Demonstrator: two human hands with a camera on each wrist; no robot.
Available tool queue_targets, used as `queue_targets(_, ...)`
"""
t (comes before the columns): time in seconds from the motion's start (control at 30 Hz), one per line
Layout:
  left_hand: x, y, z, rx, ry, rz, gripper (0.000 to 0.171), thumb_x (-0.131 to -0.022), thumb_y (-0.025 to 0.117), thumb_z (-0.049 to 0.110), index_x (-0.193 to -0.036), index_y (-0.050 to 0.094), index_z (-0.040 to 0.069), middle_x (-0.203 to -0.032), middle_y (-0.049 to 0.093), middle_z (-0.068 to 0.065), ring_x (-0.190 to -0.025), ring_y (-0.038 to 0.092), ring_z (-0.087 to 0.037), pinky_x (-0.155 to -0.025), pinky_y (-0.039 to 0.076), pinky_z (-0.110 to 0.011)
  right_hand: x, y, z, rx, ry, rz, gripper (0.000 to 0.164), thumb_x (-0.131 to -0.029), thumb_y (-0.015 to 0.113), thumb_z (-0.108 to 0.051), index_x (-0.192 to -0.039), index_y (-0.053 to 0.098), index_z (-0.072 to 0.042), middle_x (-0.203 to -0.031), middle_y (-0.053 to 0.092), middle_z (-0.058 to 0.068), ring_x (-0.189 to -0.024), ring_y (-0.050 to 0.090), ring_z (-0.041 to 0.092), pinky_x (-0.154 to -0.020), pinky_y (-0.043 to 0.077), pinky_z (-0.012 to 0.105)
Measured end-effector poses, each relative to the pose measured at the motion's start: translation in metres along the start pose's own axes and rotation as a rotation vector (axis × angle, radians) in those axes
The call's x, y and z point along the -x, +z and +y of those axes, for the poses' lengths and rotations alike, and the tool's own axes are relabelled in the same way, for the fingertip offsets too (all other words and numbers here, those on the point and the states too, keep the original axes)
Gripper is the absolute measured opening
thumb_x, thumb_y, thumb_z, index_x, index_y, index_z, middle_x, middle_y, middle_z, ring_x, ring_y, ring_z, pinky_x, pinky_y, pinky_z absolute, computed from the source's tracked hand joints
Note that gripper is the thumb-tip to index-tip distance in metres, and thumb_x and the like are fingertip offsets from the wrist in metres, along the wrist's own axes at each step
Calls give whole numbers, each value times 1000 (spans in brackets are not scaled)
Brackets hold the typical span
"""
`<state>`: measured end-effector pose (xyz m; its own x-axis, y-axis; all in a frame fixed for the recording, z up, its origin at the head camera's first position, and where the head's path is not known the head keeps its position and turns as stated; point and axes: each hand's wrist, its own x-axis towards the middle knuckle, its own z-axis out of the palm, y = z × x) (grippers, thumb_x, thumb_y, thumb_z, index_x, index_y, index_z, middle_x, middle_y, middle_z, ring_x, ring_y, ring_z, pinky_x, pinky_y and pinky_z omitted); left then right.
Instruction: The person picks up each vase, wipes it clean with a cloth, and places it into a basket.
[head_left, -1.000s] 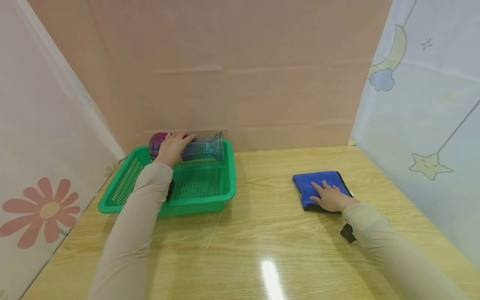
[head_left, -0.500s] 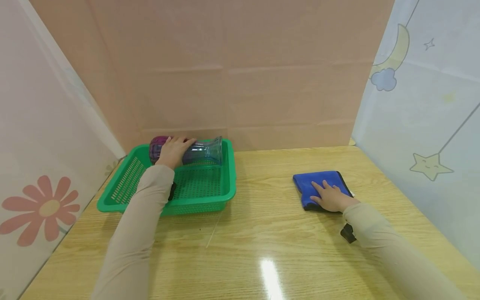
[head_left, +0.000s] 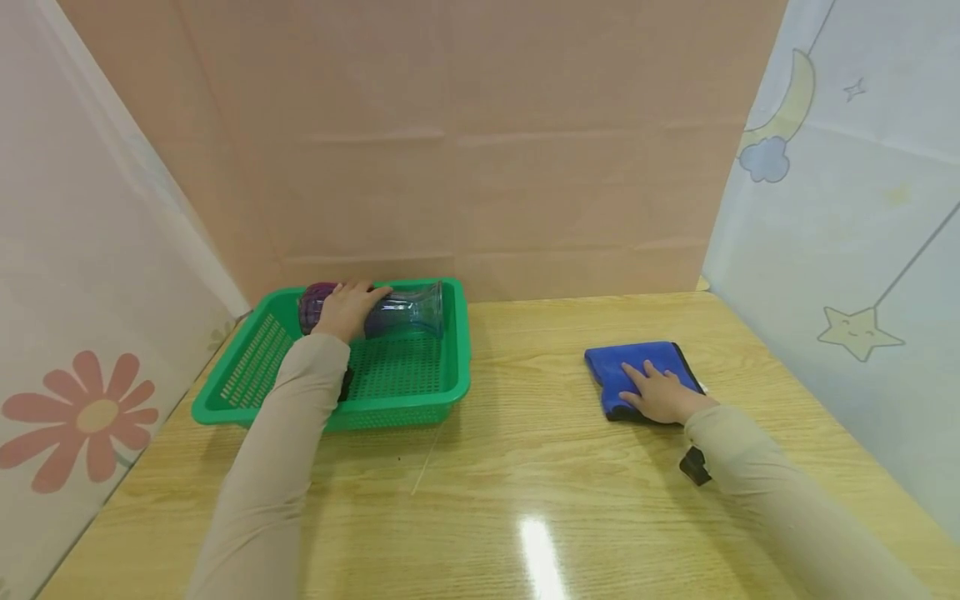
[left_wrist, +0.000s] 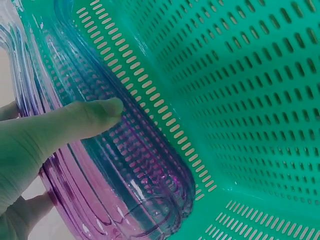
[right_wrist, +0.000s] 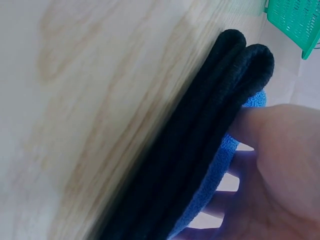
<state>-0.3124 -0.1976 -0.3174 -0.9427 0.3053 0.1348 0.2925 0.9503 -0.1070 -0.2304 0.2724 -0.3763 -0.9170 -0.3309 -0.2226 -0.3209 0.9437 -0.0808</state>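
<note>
My left hand (head_left: 345, 310) grips a ribbed glass vase (head_left: 408, 312), purple at its base and clear bluish toward the flared mouth. The vase lies on its side along the back of a green plastic basket (head_left: 397, 410), mouth to the right. In the left wrist view the thumb crosses the vase's body (left_wrist: 120, 170), with the fingers on its other side. On the right, my right hand (head_left: 663, 396) rests with spread fingers on a folded blue cloth (head_left: 615, 367). The right wrist view shows the cloth's black edging (right_wrist: 200, 135) in stacked folds on the table.
The light wood table (head_left: 525, 467) carries the basket at left and the cloth at right. A pinkish backdrop (head_left: 480, 150) rises behind it. Patterned side panels stand at left and right (head_left: 847, 217). A black strap piece (head_left: 696, 465) shows under the right sleeve.
The vase has come down lower into the basket along its back wall, with my left hand moving down with it. My right hand and the cloth have stayed put.
</note>
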Motion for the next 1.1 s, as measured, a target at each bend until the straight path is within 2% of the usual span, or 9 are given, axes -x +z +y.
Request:
queue_targets(0.2, 2, 0, 1, -7, 6, -9, 88, -65, 81, -3, -141, 41, 18, -137, 45, -20, -127, 43, -39, -109, 31, -57, 0, 0, 0, -4, 5, 3, 59, -98, 45, -29, -140, 30, 10, -134, 31, 47, -126, 31, 59, -100, 30, 68)
queue_targets(0.5, 4, 0, 5, -27, 3, -102, 86, -68, 80, -2, -141, 40, 16, -137, 47, -20, -125, 46, -40, -108, 33, -56, 0, 0, 0, -6, 7, 2, 59, -97, 45, -30, -139, 31, 9, -134, 31, 47, -125, 31, 59, -100, 30, 68)
queue_targets(0.83, 3, 7, 4, -17, -1, -120, 87, -66, 78, -8, -141, 41, 16, -139, 46, -20, -126, 45, -40, -107, 34, -57, 1, -1, -1, -11, 10, 1, 59, -97, 45, -29, -139, 31, 9, -134, 31, 47, -125, 31, 59, -100, 30, 68)
queue_targets(1.1, 2, 12, 3, -5, -7, -153, 92, -63, 81, -6, -142, 39, 16, -141, 44, -20, -128, 43, -41, -108, 33, -56, 2, -1, 0, -7, 13, 1, 59, -98, 45, -30, -140, 31, 9, -134, 30, 46, -125, 31, 59, -101, 29, 67)
